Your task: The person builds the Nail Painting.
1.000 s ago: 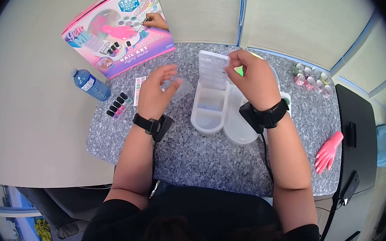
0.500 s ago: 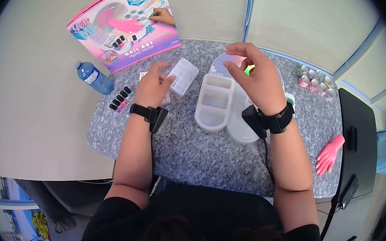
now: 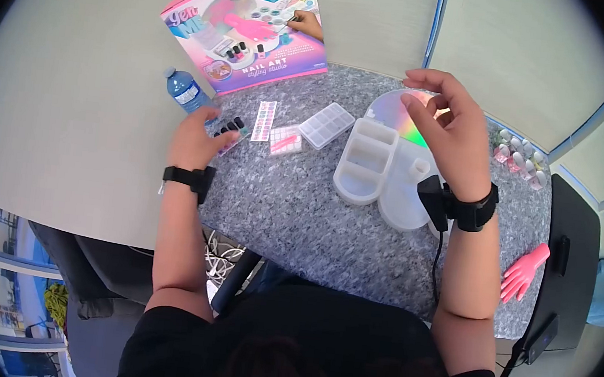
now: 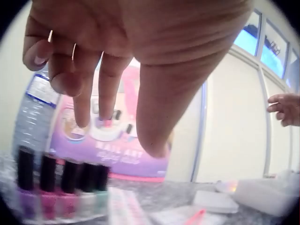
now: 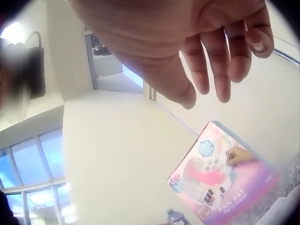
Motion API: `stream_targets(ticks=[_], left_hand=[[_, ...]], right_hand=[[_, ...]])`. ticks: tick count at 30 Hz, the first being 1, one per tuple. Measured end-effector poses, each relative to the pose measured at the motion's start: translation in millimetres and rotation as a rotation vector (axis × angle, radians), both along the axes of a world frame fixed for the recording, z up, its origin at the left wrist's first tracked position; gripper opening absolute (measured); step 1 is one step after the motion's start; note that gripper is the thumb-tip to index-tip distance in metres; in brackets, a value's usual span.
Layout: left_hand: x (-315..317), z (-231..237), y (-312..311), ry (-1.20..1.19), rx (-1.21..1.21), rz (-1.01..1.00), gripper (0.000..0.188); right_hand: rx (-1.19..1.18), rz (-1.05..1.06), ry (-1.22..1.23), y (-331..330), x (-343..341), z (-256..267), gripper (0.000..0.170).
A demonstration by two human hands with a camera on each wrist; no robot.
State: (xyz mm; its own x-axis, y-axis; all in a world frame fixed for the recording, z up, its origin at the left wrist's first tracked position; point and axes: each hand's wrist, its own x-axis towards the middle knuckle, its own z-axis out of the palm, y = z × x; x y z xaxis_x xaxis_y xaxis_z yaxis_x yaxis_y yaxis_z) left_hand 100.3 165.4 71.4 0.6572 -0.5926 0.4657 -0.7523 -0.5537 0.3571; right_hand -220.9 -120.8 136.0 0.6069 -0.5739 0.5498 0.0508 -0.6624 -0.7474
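A speckled gray surface [image 3: 283,223] carries a Gem Me "Nail Art" box [image 3: 252,36], standing at its far left edge. A white compartmented tray [image 3: 357,194] sits toward the far middle, an iridescent panel [image 3: 392,113] at its far end. Above that end hangs a person's right hand [image 3: 456,124], fingers curved with a gap between thumb and forefinger, holding nothing. At left, the left hand [image 3: 195,137] hovers with fingers loosely bent and thumb held apart, gripping nothing. A blue-tinted water bottle [image 3: 185,91] stands beyond it, near the box. A pink model hand [image 3: 525,274] lies at the right edge; farther off on that side is a cluster of small white-topped containers [image 3: 514,163]. A translucent divided case [image 3: 326,125] lies just left of the tray, followed leftward by a white gridded packet [image 3: 286,139] and a sticker sheet [image 3: 263,121]. Smallest are five black-capped polish bottles [image 4: 69,178], upright in a row by the left hand, in purple, pinks, white and teal.
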Motion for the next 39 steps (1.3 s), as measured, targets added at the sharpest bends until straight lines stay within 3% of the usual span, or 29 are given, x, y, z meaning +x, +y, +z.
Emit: stream_targets(ticks=[2,7,11,16,21,25,28,30,31,33,34,36,39], left_hand=[[13,3,21,0.253,0.366,0.152,0.065],[26,-21,38,0.311,0.452,0.231,0.059],[29,-42,47,0.302,0.422,0.221,0.058],[16,-51,47,0.240,0.217,0.126,0.059],[23,-51,40,0.333,0.135,0.127,0.034],[20,-45,48,0.310,0.149,0.099,0.036],[-19,-15,35,0.317,0.075,0.125,0.052],[-47,-7,19,0.473,-0.171,-0.196,0.081],[-68,2,8,0.476,-0.168,-0.202,0.081],[-104,23,-21,0.428,-0.069,-0.290,0.107],[-112,24,-33,0.414,-0.075,-0.301,0.107],[-126,21,-51,0.364,-0.015,-0.400,0.122],[-139,14,-70,0.259,0.014,-0.412,0.127]], right_hand=[[0.002,0.009,-0.020,2,-6,2,0.034],[0.072,0.027,-0.076,9,-20,10,0.031],[0.065,0.034,-0.011,21,-41,1,0.030],[0.100,0.058,0.142,30,-61,-19,0.030],[0.176,0.056,0.137,33,-65,-24,0.028],[0.106,0.070,0.161,41,-61,-28,0.027],[0.077,0.149,0.202,52,-46,-21,0.024],[-0.063,0.236,0.128,56,-25,-21,0.023],[-0.064,0.301,0.119,58,-12,-21,0.023],[-0.032,0.400,0.155,67,12,-16,0.027],[-0.043,0.391,0.144,69,23,-21,0.027],[-0.404,0.332,0.174,68,41,-37,0.030],[-0.351,0.246,0.216,66,44,-49,0.024]])
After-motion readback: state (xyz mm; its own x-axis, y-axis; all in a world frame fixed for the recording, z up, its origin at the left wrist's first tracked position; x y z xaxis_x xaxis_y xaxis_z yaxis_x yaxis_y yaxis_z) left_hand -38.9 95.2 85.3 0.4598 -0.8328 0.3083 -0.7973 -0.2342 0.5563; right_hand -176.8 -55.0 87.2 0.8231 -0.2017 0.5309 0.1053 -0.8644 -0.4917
